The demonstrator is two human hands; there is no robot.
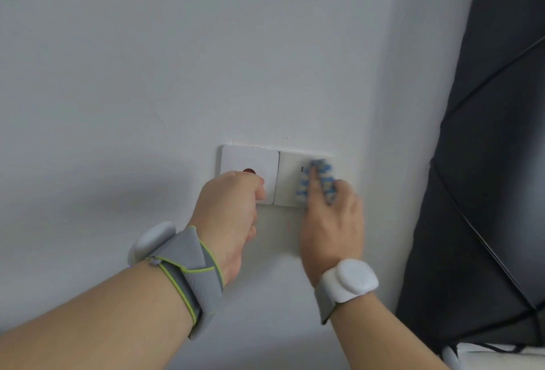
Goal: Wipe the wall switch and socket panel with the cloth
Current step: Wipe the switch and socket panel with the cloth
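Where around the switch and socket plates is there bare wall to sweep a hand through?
Bare wall runs above both plates and left of the switch plate. It is crowded over the plates: the left hand covers the switch plate's lower part, the right hand presses the cloth on the socket plate. A dark panel closes the right.

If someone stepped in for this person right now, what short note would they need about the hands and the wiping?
Right hand: presses the blue-and-white cloth on the right plate, index finger extended over it.
Left hand: loosely curled, resting at the lower edge of the left plate, by its red dot; holds nothing visible.
Done: cannot tell how much is wiped.
Left: finish the right plate, then likely the left one.
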